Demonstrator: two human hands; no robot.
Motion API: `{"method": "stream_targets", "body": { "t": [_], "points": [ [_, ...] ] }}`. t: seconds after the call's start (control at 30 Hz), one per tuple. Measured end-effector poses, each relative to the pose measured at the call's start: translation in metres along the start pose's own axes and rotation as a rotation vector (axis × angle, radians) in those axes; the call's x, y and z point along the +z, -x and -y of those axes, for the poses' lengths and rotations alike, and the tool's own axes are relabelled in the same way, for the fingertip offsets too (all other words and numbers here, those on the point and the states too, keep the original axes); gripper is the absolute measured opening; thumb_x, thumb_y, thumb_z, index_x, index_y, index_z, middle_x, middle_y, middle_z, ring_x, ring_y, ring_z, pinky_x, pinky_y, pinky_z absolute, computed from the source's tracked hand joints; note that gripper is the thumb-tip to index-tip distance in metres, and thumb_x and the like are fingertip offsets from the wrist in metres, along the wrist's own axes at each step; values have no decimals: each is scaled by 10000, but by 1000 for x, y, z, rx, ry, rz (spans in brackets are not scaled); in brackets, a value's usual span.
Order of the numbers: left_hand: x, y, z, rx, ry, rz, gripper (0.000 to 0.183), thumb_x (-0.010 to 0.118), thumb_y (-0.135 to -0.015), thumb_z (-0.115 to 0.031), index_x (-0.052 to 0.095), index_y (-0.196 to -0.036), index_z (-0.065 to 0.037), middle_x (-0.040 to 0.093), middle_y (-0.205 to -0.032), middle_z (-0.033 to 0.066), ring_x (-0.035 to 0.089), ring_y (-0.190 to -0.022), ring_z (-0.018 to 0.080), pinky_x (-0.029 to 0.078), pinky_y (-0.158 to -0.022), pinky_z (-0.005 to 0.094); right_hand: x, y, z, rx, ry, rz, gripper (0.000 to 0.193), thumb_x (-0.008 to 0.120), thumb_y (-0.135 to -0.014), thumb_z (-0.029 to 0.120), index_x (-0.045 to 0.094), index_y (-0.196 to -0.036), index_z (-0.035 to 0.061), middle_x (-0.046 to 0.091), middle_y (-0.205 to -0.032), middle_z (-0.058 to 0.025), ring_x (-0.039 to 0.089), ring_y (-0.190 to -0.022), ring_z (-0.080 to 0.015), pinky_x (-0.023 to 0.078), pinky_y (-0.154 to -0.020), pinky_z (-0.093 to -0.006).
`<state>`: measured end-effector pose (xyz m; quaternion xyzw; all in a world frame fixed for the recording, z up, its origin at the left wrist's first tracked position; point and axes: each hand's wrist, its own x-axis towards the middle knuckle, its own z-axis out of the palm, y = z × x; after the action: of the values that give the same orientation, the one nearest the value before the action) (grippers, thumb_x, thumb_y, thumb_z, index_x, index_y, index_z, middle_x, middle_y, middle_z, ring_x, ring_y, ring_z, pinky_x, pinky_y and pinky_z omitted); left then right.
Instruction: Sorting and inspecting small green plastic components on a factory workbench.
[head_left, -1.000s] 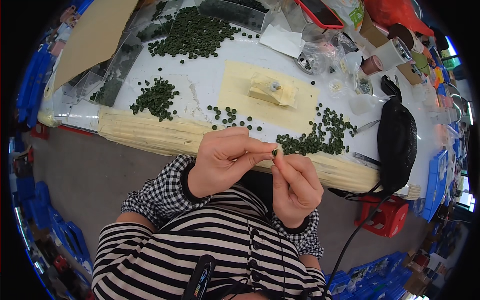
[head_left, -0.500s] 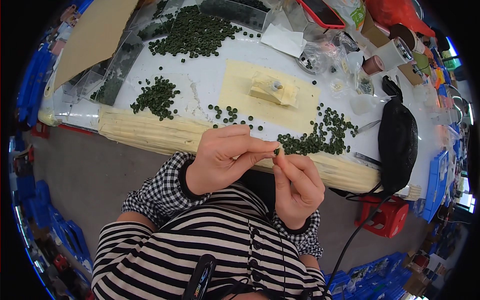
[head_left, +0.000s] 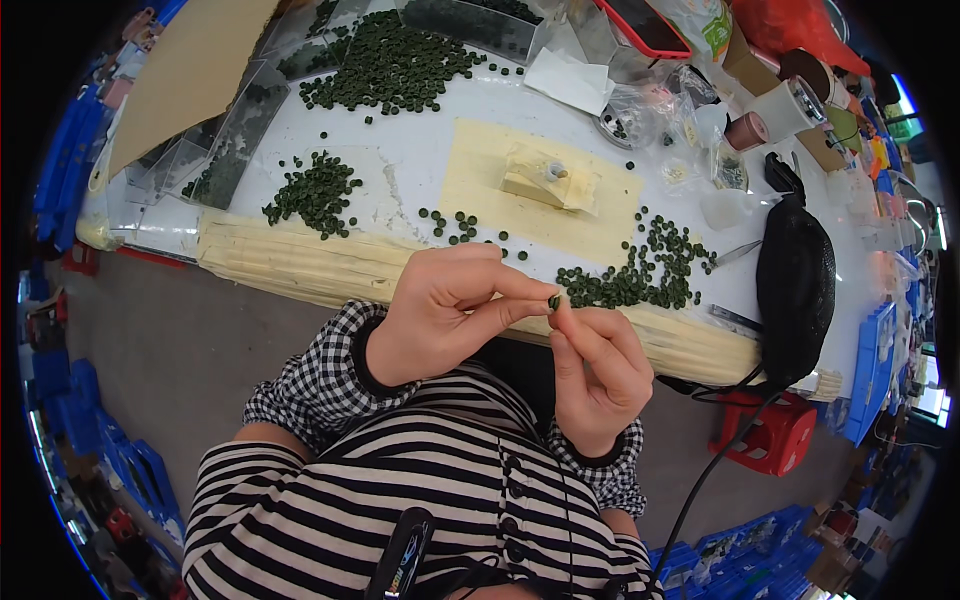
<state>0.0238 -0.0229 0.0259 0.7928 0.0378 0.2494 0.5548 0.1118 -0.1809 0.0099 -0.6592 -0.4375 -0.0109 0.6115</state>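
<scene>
My left hand and my right hand meet just off the table's front edge. Between their fingertips sits one small round dark green bead. The left thumb and forefinger pinch it, and the right fingertips press on it from the other side; whether the right hand also holds something tiny cannot be seen. Just beyond my right fingers lies a spread of similar green beads. A few loose beads lie past my left hand.
A tape-wrapped block stands mid-table on a cream sheet. Green bead heaps lie left and far back. Tweezers and a black pouch with a cable are at right. A padded strip edges the table.
My left hand has shifted very slightly left, its fingers a little more apart. The bead stays pinched at the same spot between both hands.
</scene>
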Motion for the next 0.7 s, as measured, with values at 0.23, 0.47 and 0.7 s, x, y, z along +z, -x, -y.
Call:
{"method": "stream_targets", "body": {
  "t": [0.23, 0.47, 0.7],
  "points": [
    [3, 1, 1, 110, -95, -46, 278, 748, -756, 4, 733, -1025, -66, 479, -582, 15, 415, -508, 104, 302, -464, 233, 0, 2, 0, 41, -42, 27, 316, 685, -761, -113, 699, -1061, -13, 639, -853, -100, 595, -725, -173, 471, -649, -244],
    [2, 0, 1, 123, -105, -44, 296, 754, -745, 5, 732, -1031, -68, 473, -577, 18, 413, -497, 105, 301, -455, 234, -1, 3, 2, 80, -53, 44, 293, 658, -788, -119, 693, -1063, -24, 644, -880, -106, 609, -772, -168, 477, -686, -238],
    [-1, 0, 3, 40, -140, -21, 222, 738, -773, -18, 729, -991, -60, 528, -611, 37, 463, -529, 122, 342, -483, 250, -2, -3, 0, 86, 15, 49, 291, 691, -749, -106, 704, -1026, -20, 645, -860, -105, 599, -724, -174, 476, -640, -244]
  ]
}}
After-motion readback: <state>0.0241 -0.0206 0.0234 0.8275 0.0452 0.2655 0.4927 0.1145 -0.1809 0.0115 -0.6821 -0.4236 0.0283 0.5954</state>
